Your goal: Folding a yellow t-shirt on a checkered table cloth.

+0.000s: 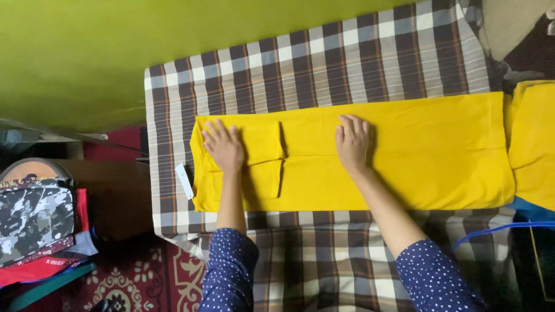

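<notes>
Yellow garment (404, 156), a knit shirt by the look of it, lies flat and lengthwise across the checked cloth (324, 63) that covers the bench, and from where I watch it seems partly folded rather than finished. Nearest to me are my two dotted blue sleeves, then the bare forearms reaching out over the near edge of the bench. My left hand (222, 145) rests palm down, its grip spread flat with fingers apart, on the left end of the garment, where a sleeve or flap has already been turned in and makes a doubled, squarer patch with a shadowed edge beside it. My right hand (352, 141) lies the same way, grip spread and pressing rather than clamped on anything, near the middle of the fabric, just past that folded patch. I judge the long sides to be folded in already, since the piece reads as one narrow band with a faint crease along it; the length to the right is unfolded and lies smooth. A small white tag (184, 180) pokes out at the left edge. Farther right, a second yellow piece (535, 144) sits touching or just beside the garment's end; I cannot tell which. Beyond the bench is a green wall (87, 52).
</notes>
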